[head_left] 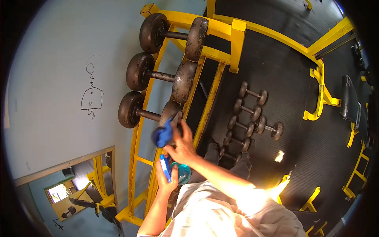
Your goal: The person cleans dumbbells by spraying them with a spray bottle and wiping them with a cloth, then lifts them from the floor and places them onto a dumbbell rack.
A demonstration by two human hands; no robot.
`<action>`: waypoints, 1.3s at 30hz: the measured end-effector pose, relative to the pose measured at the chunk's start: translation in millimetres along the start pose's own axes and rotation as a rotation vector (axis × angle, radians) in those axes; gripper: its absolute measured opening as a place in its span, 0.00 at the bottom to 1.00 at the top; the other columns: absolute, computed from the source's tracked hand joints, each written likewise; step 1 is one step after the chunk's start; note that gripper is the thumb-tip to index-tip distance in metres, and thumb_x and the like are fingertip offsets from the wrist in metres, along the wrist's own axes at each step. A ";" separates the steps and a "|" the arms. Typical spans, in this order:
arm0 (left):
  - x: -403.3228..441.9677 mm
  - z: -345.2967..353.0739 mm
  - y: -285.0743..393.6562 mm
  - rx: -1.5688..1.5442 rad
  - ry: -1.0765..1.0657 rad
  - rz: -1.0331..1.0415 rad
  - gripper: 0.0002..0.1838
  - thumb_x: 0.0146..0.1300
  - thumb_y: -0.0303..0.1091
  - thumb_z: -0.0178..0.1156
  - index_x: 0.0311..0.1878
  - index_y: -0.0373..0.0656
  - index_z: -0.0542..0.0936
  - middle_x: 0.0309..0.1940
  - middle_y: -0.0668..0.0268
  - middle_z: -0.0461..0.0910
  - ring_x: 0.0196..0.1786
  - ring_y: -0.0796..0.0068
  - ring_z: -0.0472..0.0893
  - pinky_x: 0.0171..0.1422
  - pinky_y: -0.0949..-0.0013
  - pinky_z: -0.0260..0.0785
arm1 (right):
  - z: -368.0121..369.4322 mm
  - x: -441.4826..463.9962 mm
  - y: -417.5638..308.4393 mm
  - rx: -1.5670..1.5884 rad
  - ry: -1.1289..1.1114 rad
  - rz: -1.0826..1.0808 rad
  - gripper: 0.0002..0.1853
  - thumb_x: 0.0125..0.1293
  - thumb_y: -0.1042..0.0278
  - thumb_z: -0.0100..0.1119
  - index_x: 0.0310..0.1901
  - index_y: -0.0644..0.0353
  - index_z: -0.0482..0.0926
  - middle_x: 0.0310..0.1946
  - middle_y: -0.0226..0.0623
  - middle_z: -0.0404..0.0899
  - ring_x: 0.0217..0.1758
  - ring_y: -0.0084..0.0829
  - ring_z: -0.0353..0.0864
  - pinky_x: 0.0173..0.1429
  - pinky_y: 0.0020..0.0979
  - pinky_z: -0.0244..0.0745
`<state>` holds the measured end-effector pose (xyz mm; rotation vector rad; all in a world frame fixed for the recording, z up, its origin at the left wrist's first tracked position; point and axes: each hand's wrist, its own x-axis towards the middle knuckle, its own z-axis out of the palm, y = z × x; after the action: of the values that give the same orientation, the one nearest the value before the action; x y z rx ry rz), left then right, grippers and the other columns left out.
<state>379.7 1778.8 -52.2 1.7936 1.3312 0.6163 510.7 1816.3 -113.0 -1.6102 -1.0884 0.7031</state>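
The left hand [167,177] has its grip closed on the spray bottle [183,173], which contains blue-green liquid. The right hand [182,145] holds the blue cloth [162,136] in its fingers, at the lowest dumbbell [148,115] on the yellow rack [135,170]. Other dumbbells [162,75] lie above it.

Wall [51,106]: was pale grey-blue, bearing a black scrawl [91,98]
Mirror [85,179]: reflected a bright window [58,192]
Floor [284,83]: was dark, with one bright patch [279,156]
Metal frames [322,85]: were yellow
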 end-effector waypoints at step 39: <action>40.6 -37.7 -6.8 0.156 -0.030 0.046 0.32 0.55 0.27 0.59 0.65 0.34 0.65 0.63 0.50 0.65 0.57 0.60 0.73 0.56 0.63 0.73 | 77.3 70.5 80.1 0.385 0.498 0.451 0.15 0.63 0.75 0.52 0.51 0.66 0.71 0.44 0.55 0.77 0.47 0.49 0.79 0.52 0.41 0.72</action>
<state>360.3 1829.6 -39.9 1.9561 1.3530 0.5196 498.9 1907.3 -207.6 -1.5798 -0.2105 0.6954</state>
